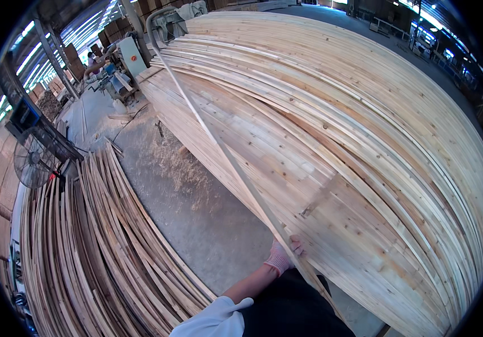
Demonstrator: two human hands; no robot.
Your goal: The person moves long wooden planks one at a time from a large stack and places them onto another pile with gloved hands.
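Note:
My left hand, in a pale pinkish work glove, is closed around a long, thin wooden strip near its lower end. The strip slants from the far upper left down past my body, crossing over the edge of a wide stack of pale boards. Its far end lies up near a grey hose at the back. Beneath my hand is the near edge of the board stack, with a darker patch and a small notch on its surface. My right hand does not show.
Many loose strips lie in a pile on the left. Sawdust covers part of the concrete floor between pile and stack. A fan stands by a post; a machine with a pale cabinet and a person are farther back.

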